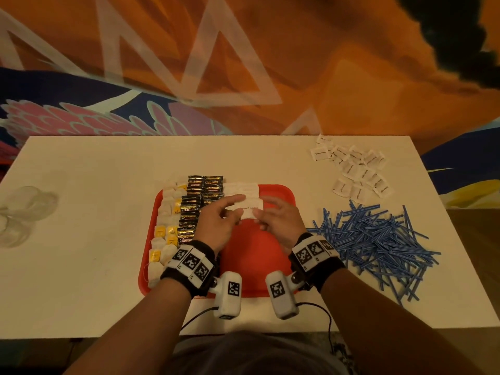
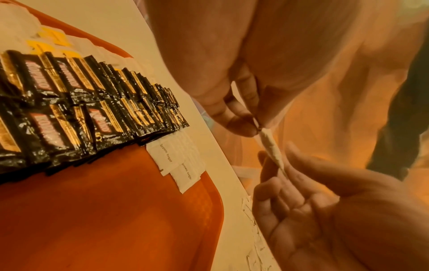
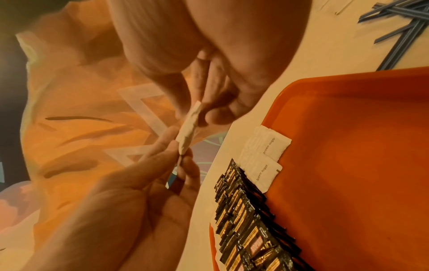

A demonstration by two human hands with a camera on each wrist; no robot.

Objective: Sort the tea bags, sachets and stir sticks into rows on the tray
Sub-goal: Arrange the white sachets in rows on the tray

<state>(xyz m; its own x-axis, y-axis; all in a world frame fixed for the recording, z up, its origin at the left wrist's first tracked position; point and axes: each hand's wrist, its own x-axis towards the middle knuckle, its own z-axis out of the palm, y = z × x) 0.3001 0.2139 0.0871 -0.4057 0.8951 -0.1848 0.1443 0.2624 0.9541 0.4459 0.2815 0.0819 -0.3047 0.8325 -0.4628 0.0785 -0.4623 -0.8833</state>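
On the flat red plastic tray (image 1: 281, 196), the job looks a little past halfway. The white paper tea bags with yellow tags (image 1: 165, 231) fill its left edge in a column, and just right of them the shiny black-and-gold foil coffee sachets (image 1: 198, 204) lie in overlapping rows, too many and too overlapped to count. Next right, a short row of white paper brown-sugar sachets (image 1: 241, 190) has begun; two printed faces show plainly, others beneath cannot be counted. Both hands hover above the tray's middle, sharing one more white sugar sachet (image 1: 247, 211): the left hand (image 1: 217, 224) pinches one end, the right hand (image 1: 280, 220) pinches the other. Still to sort, off the tray's right side: roughly fifteen loose white sugar sachets (image 1: 357, 169) on the white table (image 1: 81, 280), and a heap of thin blue plastic stir sticks (image 1: 376, 247), dozens, none yet placed.
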